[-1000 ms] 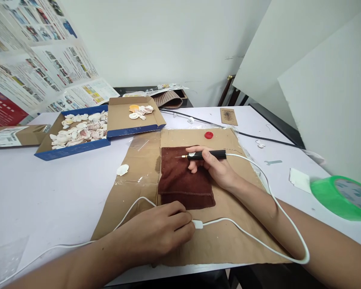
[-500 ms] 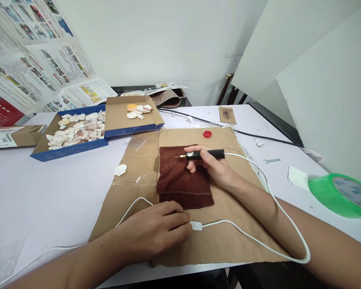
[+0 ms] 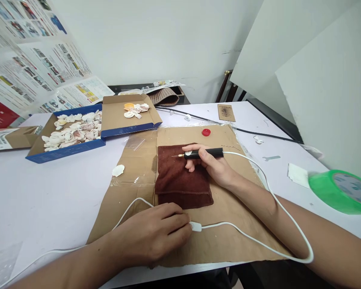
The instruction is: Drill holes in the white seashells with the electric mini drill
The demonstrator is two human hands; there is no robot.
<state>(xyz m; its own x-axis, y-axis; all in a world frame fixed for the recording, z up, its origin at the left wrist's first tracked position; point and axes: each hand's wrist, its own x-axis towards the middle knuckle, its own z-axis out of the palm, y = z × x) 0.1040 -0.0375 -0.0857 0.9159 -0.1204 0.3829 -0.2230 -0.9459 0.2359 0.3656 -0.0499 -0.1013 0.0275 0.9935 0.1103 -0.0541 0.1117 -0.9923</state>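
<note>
My right hand (image 3: 212, 164) is closed around a black pen-shaped mini drill (image 3: 209, 153), held nearly level above a folded dark brown cloth (image 3: 180, 184). Its thin bit points left from a brass-coloured chuck. A white cable (image 3: 266, 180) runs from the drill's back end, loops over my right forearm and leads to a small white inline switch (image 3: 196, 226). My left hand (image 3: 161, 228) grips that switch, fingers curled over its left end. Both hands are over a flattened cardboard sheet (image 3: 228, 241). A white scallop shell (image 3: 118, 170) lies on the cardboard, left of the cloth.
A blue-edged box (image 3: 66, 154) full of shells stands at the back left, its lid (image 3: 114, 108) holding several more. A red cap (image 3: 206, 132) sits behind the cloth. On the right are a small wrench (image 3: 271, 158), white paper (image 3: 297, 175) and green tape (image 3: 325, 186).
Both hands keep their grip and have hardly moved. The whole view has shifted slightly, with the box and shells now a little farther left.
</note>
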